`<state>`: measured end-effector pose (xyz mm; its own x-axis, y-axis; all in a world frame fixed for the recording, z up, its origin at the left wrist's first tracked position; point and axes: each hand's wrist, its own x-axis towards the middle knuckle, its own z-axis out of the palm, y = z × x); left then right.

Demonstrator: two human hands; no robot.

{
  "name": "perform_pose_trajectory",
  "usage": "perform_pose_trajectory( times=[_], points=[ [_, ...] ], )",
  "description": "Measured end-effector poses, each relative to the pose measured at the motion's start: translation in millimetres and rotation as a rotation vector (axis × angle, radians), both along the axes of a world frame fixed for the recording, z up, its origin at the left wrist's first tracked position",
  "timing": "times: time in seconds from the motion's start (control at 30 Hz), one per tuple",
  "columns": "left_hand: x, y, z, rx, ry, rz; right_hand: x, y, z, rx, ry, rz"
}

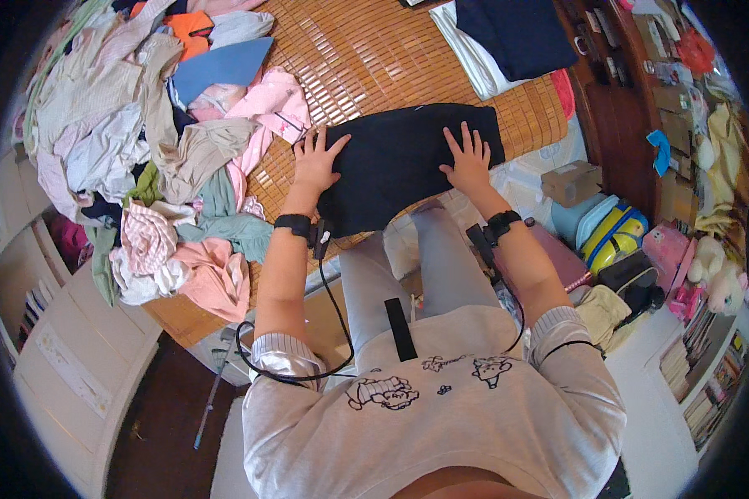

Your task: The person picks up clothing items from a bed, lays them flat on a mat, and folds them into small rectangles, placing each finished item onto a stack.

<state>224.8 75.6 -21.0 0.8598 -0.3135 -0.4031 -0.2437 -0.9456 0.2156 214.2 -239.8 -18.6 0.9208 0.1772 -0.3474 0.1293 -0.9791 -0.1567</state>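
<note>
A black garment [393, 162], folded into a broad strip, lies on the bamboo mat [356, 62] right in front of me. My left hand [317, 163] presses on its left end with fingers spread. Near its right end, my right hand [469, 159] rests palm down, fingers also apart. Neither hand grips the cloth. The garment's near left part hangs close to the mat's front edge, above my knees. Both wrists wear black straps with small devices and cables.
A large heap of loose clothes [181, 143] covers the mat's left side. Folded dark navy clothing [515, 37] lies on folded white clothing [468, 53] at the back right. A cardboard box [571, 183], a yellow bag [615, 237] and a maroon case [549, 256] stand to the right.
</note>
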Motion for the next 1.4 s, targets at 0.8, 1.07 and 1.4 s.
perform_pose_trajectory(
  times=[0.8, 1.07, 1.4],
  points=[
    [-137.4, 28.7, 14.2, -0.371, 0.432, 0.433, -92.4, 100.8, -25.6, 0.622, -0.19, -0.396],
    [-158.2, 61.4, -33.0, -0.734, 0.584, 0.677, -126.6, 67.5, -66.5, 0.824, 0.013, -0.873],
    [-153.3, 45.3, -44.1, -0.849, 0.815, 0.863, -144.8, 63.7, -54.1, 1.134, 0.501, -1.021]
  ],
)
